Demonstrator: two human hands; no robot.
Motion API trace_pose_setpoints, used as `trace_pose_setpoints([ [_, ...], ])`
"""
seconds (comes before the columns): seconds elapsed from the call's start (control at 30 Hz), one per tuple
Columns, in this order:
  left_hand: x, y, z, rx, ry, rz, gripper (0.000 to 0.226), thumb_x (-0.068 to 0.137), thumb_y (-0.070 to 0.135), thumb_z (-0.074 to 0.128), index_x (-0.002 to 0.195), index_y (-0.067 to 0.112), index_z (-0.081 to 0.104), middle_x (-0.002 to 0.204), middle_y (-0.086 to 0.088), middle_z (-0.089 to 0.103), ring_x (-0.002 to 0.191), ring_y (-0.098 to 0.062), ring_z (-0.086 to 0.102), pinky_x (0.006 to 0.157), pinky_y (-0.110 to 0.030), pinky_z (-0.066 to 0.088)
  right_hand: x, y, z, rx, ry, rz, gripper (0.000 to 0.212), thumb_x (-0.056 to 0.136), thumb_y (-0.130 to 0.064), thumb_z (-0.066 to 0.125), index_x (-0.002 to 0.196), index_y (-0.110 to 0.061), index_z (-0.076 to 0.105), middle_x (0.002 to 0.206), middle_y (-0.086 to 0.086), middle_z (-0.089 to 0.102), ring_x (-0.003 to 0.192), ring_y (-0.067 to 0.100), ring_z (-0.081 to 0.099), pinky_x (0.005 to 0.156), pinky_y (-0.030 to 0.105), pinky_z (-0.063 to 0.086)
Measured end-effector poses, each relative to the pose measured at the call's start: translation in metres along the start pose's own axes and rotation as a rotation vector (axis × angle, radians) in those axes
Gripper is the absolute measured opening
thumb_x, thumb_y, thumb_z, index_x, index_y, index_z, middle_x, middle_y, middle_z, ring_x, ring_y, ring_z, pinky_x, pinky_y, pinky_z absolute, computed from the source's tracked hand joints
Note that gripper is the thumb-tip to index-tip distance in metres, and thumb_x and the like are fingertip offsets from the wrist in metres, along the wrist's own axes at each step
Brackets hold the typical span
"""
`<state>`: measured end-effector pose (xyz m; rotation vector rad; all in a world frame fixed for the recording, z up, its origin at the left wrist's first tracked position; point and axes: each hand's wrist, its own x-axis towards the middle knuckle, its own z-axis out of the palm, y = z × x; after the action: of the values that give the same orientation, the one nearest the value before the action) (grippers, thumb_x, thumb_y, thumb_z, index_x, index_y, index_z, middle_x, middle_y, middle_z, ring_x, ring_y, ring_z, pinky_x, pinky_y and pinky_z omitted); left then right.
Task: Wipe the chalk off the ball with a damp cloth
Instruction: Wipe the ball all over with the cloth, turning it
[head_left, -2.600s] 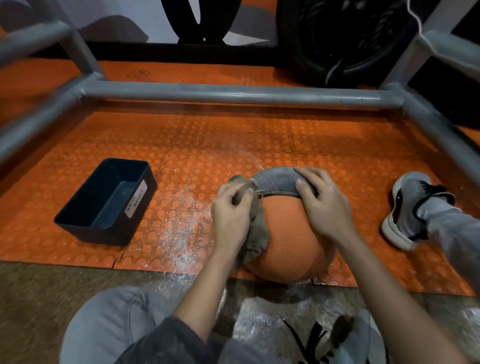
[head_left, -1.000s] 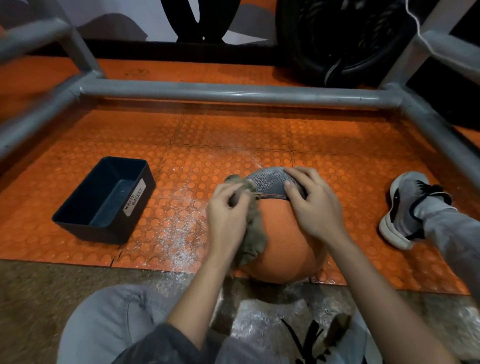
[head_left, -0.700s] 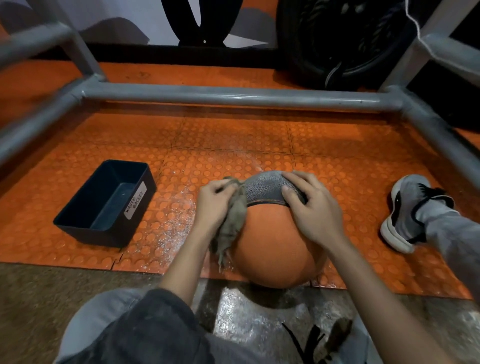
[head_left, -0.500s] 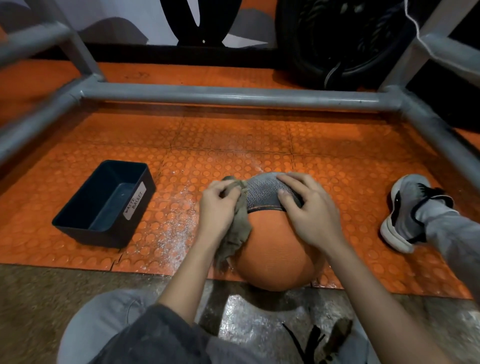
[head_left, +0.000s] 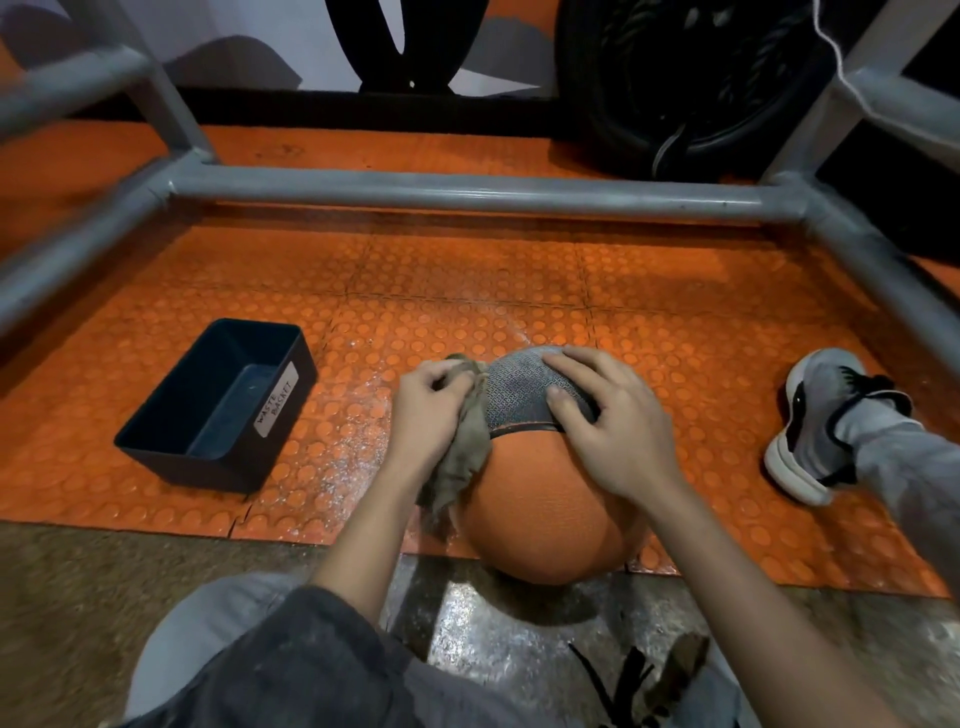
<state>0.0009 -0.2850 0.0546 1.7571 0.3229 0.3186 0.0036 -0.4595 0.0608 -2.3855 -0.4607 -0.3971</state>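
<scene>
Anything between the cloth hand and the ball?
Nothing visible. The left hand holds the cloth directly against the left side of the ball. The right hand rests on the ball's grey top patch, beside the cloth, not under it.

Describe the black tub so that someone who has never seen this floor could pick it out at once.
Inside the grey pipe frame lies an orange studded mat. On its left part, apart from the orange ball, sits an open rectangular black tub. It is the only container there, and its wall facing the ball carries a white label hand-lettered WASTE BASKET.
</scene>
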Motion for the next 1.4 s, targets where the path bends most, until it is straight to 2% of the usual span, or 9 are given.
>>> trace_pose_setpoints([
  [0.2, -0.031, 0.023, 0.01, 0.237, -0.18, 0.434, 0.022, 0.079, 0.016, 0.06, 0.095, 0.009, 0.073, 0.088, 0.021, 0.056, 0.09, -0.004, 0.055, 0.09, -0.015, 0.036, 0.0, 0.004, -0.002, 0.017, 0.001, 0.022, 0.055, 0.083, -0.054, 0.033, 0.123, -0.03, 0.062, 0.129, -0.011, 0.057, 0.121, 0.013, 0.049, 0.102, 0.037, 0.039],
  [0.3, -0.012, 0.019, 0.001, 0.157, -0.15, 0.311, 0.018, 0.084, 0.001, 0.063, 0.094, 0.013, 0.072, 0.087, 0.016, 0.056, 0.081, 0.002, 0.054, 0.085, -0.009, 0.037, 0.0, 0.001, 0.001, 0.009, 0.001, -0.004, 0.055, 0.084, -0.053, 0.034, 0.123, -0.027, 0.063, 0.129, -0.007, 0.058, 0.121, 0.017, 0.05, 0.102, 0.036, 0.038],
  [0.43, 0.003, 0.002, -0.006, -0.003, -0.047, 0.038, 0.029, 0.086, 0.003, 0.062, 0.075, 0.029, 0.067, 0.086, 0.011, 0.062, 0.09, -0.011, 0.059, 0.091, -0.03, 0.046, -0.002, -0.003, 0.003, -0.009, 0.006, -0.023, 0.054, 0.084, -0.052, 0.035, 0.121, -0.026, 0.064, 0.128, -0.005, 0.059, 0.12, 0.018, 0.051, 0.102, 0.039, 0.038],
  [0.7, -0.039, 0.009, 0.004, 0.208, -0.164, 0.491, 0.021, 0.078, 0.026, 0.058, 0.091, 0.017, 0.072, 0.089, 0.024, 0.058, 0.093, -0.001, 0.054, 0.091, -0.02, 0.036, 0.0, -0.002, 0.0, -0.006, -0.001, 0.008, 0.056, 0.083, -0.054, 0.032, 0.122, -0.028, 0.063, 0.129, -0.009, 0.058, 0.121, 0.014, 0.049, 0.101, 0.035, 0.037],
  [0.83, -0.016, 0.001, -0.009, 0.042, -0.121, 0.297, 0.019, 0.083, 0.005, 0.064, 0.084, 0.024, 0.068, 0.089, 0.013, 0.061, 0.093, 0.001, 0.058, 0.088, -0.014, 0.04, -0.001, -0.006, 0.004, -0.012, 0.01, -0.019, 0.053, 0.084, -0.052, 0.034, 0.12, -0.027, 0.064, 0.127, -0.008, 0.059, 0.12, 0.014, 0.049, 0.101, 0.033, 0.035],
  [0.97, -0.003, -0.012, -0.012, -0.08, -0.023, -0.025, 0.018, 0.089, 0.004, 0.06, 0.087, 0.019, 0.068, 0.098, -0.004, 0.066, 0.102, -0.021, 0.061, 0.097, -0.033, 0.046, -0.003, -0.007, 0.004, -0.02, 0.019, -0.02, 0.053, 0.084, -0.052, 0.033, 0.119, -0.027, 0.065, 0.126, -0.008, 0.06, 0.119, 0.014, 0.049, 0.1, 0.032, 0.035],
  [1.1, -0.022, 0.001, 0.002, 0.024, -0.013, 0.26, 0.019, 0.083, 0.005, 0.064, 0.09, 0.021, 0.069, 0.091, 0.012, 0.061, 0.092, -0.002, 0.057, 0.089, -0.014, 0.038, 0.001, -0.004, 0.001, -0.012, 0.006, 0.033, 0.048, 0.087, -0.049, 0.037, 0.121, -0.029, 0.064, 0.128, -0.009, 0.058, 0.12, 0.013, 0.048, 0.1, 0.032, 0.036],
  [1.23, -0.038, 0.015, 0.013, 0.314, -0.183, 0.555, 0.025, 0.08, 0.03, 0.056, 0.093, 0.018, 0.073, 0.092, 0.022, 0.057, 0.095, -0.012, 0.055, 0.088, -0.021, 0.035, 0.002, 0.001, -0.001, 0.02, 0.021, 0.041, 0.053, 0.086, -0.05, 0.031, 0.122, -0.028, 0.063, 0.128, -0.01, 0.058, 0.121, 0.012, 0.048, 0.102, 0.035, 0.038],
  [1.4, -0.007, -0.007, -0.004, 0.051, -0.084, 0.23, 0.011, 0.09, 0.012, 0.06, 0.094, 0.018, 0.068, 0.092, 0.01, 0.062, 0.097, -0.005, 0.057, 0.09, -0.015, 0.039, 0.001, 0.0, 0.002, 0.019, 0.008, 0.043, 0.047, 0.089, -0.046, 0.036, 0.123, -0.028, 0.063, 0.129, -0.008, 0.058, 0.122, 0.015, 0.048, 0.103, 0.035, 0.037],
])
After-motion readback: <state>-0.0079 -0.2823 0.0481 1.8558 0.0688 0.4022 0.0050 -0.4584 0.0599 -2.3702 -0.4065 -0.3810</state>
